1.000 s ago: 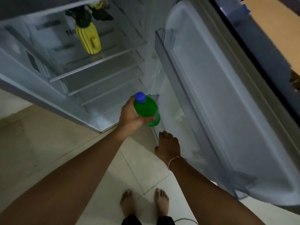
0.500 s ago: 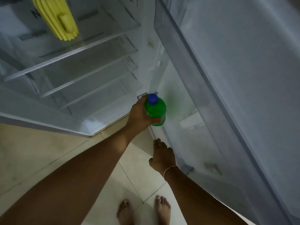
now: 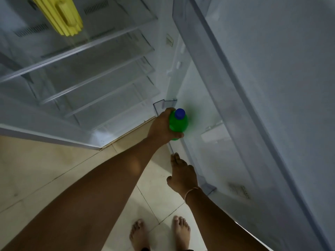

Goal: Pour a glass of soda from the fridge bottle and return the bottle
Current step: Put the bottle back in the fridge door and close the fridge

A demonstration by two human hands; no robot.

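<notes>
We find the left hand (image 3: 161, 126) clamped around the green soda bottle (image 3: 178, 126), blue cap (image 3: 180, 113) up, at frame centre just above the lowest door bin (image 3: 159, 105). The right hand (image 3: 182, 173), fingers together and extended, touches that bin's clear front edge below. Left of the bottle the glass shelves (image 3: 87, 77) stand bare; a yellow object (image 3: 63, 15) sits upper left.

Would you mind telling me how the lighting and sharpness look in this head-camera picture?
Head view: dim and bluish overall, slightly soft; wide-angle lens bends the fridge door edges; the green bottle in the left hand casts a green tint on the door liner.
</notes>
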